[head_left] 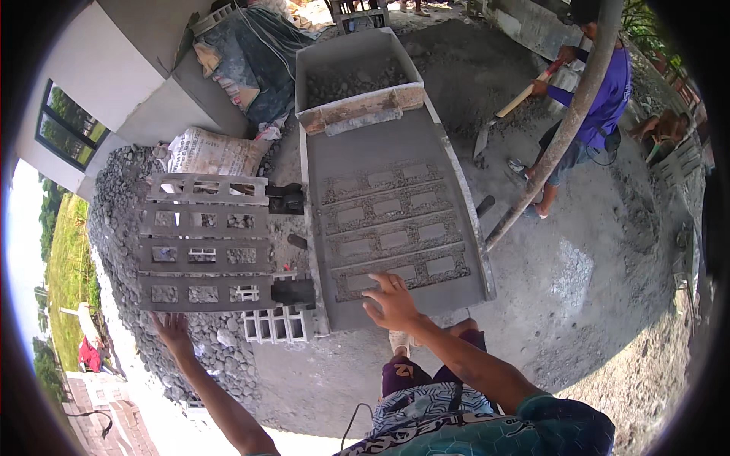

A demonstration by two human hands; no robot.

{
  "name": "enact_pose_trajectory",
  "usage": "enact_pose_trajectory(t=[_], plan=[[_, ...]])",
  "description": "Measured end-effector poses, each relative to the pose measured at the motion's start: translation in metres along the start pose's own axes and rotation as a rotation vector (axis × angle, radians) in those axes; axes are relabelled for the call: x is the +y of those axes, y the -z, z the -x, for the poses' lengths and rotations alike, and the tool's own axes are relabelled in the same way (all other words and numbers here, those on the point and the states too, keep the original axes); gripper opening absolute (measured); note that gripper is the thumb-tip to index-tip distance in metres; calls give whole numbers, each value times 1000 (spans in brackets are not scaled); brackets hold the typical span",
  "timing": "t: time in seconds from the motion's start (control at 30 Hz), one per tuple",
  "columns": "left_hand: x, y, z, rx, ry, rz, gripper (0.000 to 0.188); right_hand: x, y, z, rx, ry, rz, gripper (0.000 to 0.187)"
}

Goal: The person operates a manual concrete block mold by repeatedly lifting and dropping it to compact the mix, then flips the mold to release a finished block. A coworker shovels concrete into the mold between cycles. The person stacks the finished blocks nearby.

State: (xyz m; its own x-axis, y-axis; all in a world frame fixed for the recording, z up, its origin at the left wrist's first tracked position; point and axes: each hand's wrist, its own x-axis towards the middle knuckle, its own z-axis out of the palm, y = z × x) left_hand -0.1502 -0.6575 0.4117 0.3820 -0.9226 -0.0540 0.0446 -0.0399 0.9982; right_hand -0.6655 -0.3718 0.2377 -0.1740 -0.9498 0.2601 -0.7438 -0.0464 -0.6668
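We see the right hand [392,302] stretched forward with its fingers spread and empty, hovering over the near edge of the grey block mould tray [395,228]. Four rows of freshly packed concrete blocks [395,239] sit pressed into the tray, each row showing pale rectangular hollows. The left hand [173,332] reaches out to the left, palm open and fingers loosely spread, holding nothing; it sits just below the nearest bar of the metal mould frame [205,243], which stands swung aside over a heap of gravel [122,228] (whether it touches the bar we cannot tell). A white hollow block [275,325] lies just beside the tray's near left corner.

Behind the tray a hopper [351,72] holds loose grey mix, and a cement sack [215,153] rests to the left of it. Further right, another person in a purple shirt [604,95] works a shovel [506,114] into a pile of mix, behind a slanting pole [563,133].
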Motion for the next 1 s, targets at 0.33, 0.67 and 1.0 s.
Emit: enact_pose_trajectory(t=[0.33, 0.67, 1.0], plan=[[58, -168, 121, 32, -230, 107, 74, 96, 345, 296, 671, -729, 902, 17], [-7, -285, 435, -1601, -534, -602, 86, 30, 388, 11, 853, -346, 572, 23], [-39, -429, 279, -1255, -751, -573, 51, 207, 204, -243, 495, -22, 385, 18]])
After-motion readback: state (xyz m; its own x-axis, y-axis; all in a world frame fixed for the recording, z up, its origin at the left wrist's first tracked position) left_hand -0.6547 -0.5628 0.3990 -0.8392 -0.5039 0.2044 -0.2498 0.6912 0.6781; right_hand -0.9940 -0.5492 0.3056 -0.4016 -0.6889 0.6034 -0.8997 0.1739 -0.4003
